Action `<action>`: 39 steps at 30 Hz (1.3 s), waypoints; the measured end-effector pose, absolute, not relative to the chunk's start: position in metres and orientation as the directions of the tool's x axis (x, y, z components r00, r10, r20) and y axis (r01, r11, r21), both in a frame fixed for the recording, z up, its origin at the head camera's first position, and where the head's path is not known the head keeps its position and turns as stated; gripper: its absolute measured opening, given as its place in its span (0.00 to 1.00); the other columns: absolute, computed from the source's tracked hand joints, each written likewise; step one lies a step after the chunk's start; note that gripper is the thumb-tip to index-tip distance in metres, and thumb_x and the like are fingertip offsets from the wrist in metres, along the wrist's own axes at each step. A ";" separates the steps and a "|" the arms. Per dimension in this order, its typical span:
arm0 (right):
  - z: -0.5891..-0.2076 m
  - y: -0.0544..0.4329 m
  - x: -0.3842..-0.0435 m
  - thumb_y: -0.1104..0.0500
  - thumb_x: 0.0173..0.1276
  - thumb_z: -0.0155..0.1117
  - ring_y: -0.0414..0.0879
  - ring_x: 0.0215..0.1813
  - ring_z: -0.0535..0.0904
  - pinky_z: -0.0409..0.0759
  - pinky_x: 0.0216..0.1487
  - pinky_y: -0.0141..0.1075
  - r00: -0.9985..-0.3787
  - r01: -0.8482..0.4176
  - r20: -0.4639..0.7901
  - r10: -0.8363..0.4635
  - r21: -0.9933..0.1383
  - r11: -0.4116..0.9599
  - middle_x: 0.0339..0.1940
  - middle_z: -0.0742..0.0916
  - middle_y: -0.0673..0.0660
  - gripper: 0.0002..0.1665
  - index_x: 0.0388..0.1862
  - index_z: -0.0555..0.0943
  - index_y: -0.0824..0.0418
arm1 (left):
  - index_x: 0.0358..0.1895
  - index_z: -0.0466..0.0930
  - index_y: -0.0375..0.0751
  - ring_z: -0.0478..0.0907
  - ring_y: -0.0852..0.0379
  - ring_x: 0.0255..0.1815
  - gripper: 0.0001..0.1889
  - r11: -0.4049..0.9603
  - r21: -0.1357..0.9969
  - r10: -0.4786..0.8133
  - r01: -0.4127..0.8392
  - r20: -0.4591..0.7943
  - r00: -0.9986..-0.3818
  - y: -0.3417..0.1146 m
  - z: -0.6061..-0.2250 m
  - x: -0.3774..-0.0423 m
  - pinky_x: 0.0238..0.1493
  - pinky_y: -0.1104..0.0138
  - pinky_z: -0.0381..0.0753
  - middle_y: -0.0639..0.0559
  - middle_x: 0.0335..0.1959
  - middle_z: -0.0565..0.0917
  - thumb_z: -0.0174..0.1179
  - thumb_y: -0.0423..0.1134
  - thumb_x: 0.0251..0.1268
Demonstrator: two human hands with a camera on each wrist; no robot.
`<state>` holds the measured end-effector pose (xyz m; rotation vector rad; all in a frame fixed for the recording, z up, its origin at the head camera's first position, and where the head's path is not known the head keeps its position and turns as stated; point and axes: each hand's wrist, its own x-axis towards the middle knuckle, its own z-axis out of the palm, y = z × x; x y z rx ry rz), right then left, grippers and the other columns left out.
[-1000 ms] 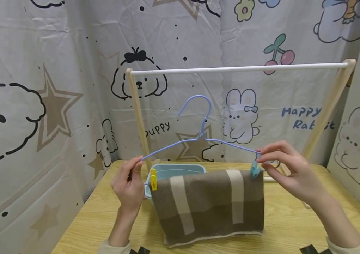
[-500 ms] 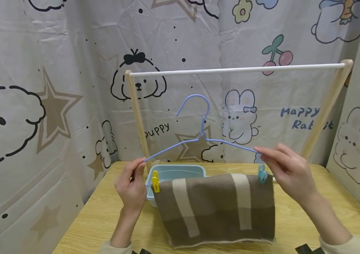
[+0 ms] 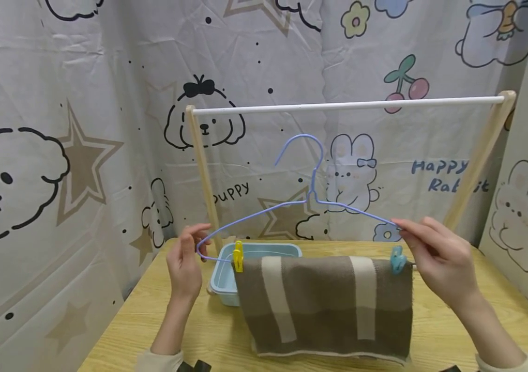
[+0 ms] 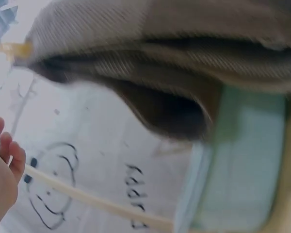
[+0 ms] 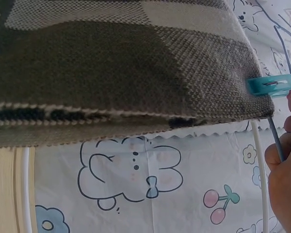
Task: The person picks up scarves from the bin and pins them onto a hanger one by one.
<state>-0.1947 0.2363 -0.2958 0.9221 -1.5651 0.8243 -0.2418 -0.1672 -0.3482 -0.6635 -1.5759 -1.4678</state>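
A periwinkle wire clothes hanger [image 3: 312, 195] is up in front of me, its hook pointing upward. Folded over its lower bar hangs a brown checked cloth [image 3: 324, 305] with cream stripes. A yellow clothespin [image 3: 238, 257] clips the cloth's left corner, a teal clothespin [image 3: 398, 260] the right one. My right hand [image 3: 447, 258] pinches the hanger's right arm near its end, beside the teal clothespin. My left hand [image 3: 186, 266] is at the hanger's left end with its fingers loosely extended; in the left wrist view its fingertips [image 4: 15, 154] stand apart from the cloth.
Behind the cloth a light blue plastic bin [image 3: 226, 289] stands on the wooden table [image 3: 152, 320]. A drying rack with wooden posts and a white rail [image 3: 347, 106] rises beyond the hanger. A printed curtain [image 3: 105, 170] encloses the table.
The hanger and cloth have moved to the right along with my right hand. My left hand has loosened its pinch on the hanger's left arm, and its fingers have straightened.
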 end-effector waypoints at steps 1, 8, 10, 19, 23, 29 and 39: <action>-0.296 0.238 -0.194 0.60 0.72 0.63 0.30 0.23 0.57 0.53 0.24 0.19 -0.119 -0.885 0.984 -0.132 -0.045 0.463 0.19 0.72 0.52 0.17 0.37 0.86 0.77 | 0.46 0.81 0.27 0.68 0.64 0.20 0.21 0.189 0.555 -0.179 0.810 0.830 -0.528 -0.169 -0.350 -0.245 0.20 0.73 0.70 0.60 0.28 0.77 0.41 0.40 0.82; -0.296 0.246 -0.188 0.63 0.70 0.64 0.30 0.22 0.57 0.52 0.24 0.18 -0.128 -0.880 0.986 -0.109 -0.062 0.471 0.19 0.72 0.51 0.13 0.37 0.86 0.76 | 0.48 0.84 0.38 0.73 0.67 0.36 0.08 0.476 0.586 -0.142 0.656 0.787 -0.600 -0.190 -0.375 -0.284 0.32 0.80 0.73 0.50 0.39 0.77 0.59 0.32 0.71; -0.296 0.249 -0.187 0.63 0.70 0.64 0.30 0.22 0.57 0.52 0.24 0.18 -0.128 -0.876 0.986 -0.103 -0.063 0.478 0.19 0.72 0.52 0.13 0.37 0.86 0.76 | 0.50 0.83 0.38 0.75 0.64 0.40 0.09 0.541 0.553 -0.109 0.633 0.793 -0.600 -0.195 -0.381 -0.296 0.36 0.82 0.75 0.47 0.43 0.77 0.62 0.31 0.68; -0.298 0.258 -0.186 0.63 0.70 0.64 0.29 0.23 0.57 0.51 0.23 0.19 -0.150 -0.858 0.984 -0.100 -0.079 0.508 0.18 0.71 0.50 0.14 0.38 0.85 0.77 | 0.70 0.69 0.45 0.76 0.42 0.54 0.31 0.660 0.477 0.047 0.580 0.745 -0.666 -0.212 -0.398 -0.337 0.49 0.52 0.81 0.40 0.61 0.71 0.67 0.33 0.64; -0.298 0.259 -0.185 0.63 0.70 0.65 0.30 0.23 0.56 0.51 0.24 0.19 -0.148 -0.862 0.985 -0.086 -0.086 0.499 0.18 0.70 0.50 0.14 0.37 0.85 0.77 | 0.75 0.62 0.53 0.80 0.44 0.37 0.38 0.788 0.289 0.159 0.543 0.757 -0.634 -0.217 -0.405 -0.351 0.26 0.64 0.77 0.41 0.66 0.70 0.69 0.39 0.62; -0.296 0.261 -0.183 0.63 0.69 0.65 0.30 0.23 0.57 0.51 0.25 0.18 -0.137 -0.858 0.989 -0.061 -0.088 0.505 0.17 0.70 0.50 0.14 0.37 0.85 0.78 | 0.74 0.63 0.53 0.76 0.50 0.21 0.42 0.876 0.100 0.208 0.473 0.805 -0.555 -0.216 -0.408 -0.363 0.13 0.71 0.61 0.40 0.60 0.74 0.74 0.39 0.56; -0.294 0.267 -0.180 0.66 0.67 0.66 0.29 0.24 0.59 0.53 0.26 0.18 -0.159 -0.831 0.987 -0.029 -0.117 0.544 0.18 0.73 0.50 0.11 0.36 0.86 0.78 | 0.70 0.66 0.47 0.72 0.51 0.16 0.39 0.911 0.087 0.187 0.402 0.784 -0.592 -0.214 -0.425 -0.378 0.12 0.65 0.66 0.42 0.48 0.83 0.74 0.35 0.54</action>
